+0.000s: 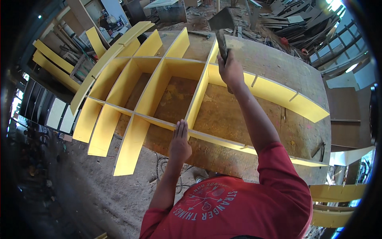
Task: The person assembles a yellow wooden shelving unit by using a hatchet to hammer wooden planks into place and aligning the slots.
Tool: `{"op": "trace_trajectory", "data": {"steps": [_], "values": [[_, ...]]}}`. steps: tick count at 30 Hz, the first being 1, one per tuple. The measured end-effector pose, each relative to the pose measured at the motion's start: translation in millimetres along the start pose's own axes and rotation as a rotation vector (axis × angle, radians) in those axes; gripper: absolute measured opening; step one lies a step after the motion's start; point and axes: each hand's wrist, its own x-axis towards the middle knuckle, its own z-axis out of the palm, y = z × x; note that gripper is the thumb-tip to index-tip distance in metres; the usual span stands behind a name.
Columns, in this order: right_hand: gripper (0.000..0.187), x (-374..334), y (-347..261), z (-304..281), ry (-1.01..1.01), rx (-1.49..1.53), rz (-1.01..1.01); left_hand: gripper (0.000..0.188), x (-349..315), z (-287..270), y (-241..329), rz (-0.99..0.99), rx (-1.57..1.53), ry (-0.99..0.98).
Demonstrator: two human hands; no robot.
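A lattice of yellow boards (159, 89), slotted across one another, stands on edge on a worn wooden worktable (229, 113). My left hand (180, 147) lies with its fingers stretched over the near long board (157, 121), at its crossing with a cross board (197, 99). Raised over the far side of the lattice, my right hand (231, 71) is closed round the handle of a mallet-like tool (221, 22) with a broad, dark, squarish head. That head is up in the air, apart from the boards. The far long board (278, 95) shows open slots on its right part.
At the left, a long yellow board (107, 59) lies along the lattice ends, with loose yellow boards (57, 59) beyond. Scrap wood (294, 24) is heaped behind the table. A dark cable (161, 165) lies on the floor. More yellow boards (338, 193) are at the lower right.
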Motion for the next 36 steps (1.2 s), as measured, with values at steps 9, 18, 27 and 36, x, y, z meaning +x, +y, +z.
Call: {"op": "trace_trajectory", "data": {"steps": [9,18,27,36], "values": [[0.045,22,101,62,-0.628,-0.399,0.207,0.095,8,-3,6,-0.042,-0.111,-0.035],[0.04,16,104,57,-0.602,-0.376,0.162,0.092,13,-10,9,-0.079,-0.13,-0.072],[0.037,-27,36,14,-0.775,-0.024,0.42,0.083,8,4,-1,-0.18,-0.197,0.269],[0.033,-199,-65,-60,-0.884,-0.084,0.159,0.087,2,9,-4,-0.211,-0.356,0.25]]}}
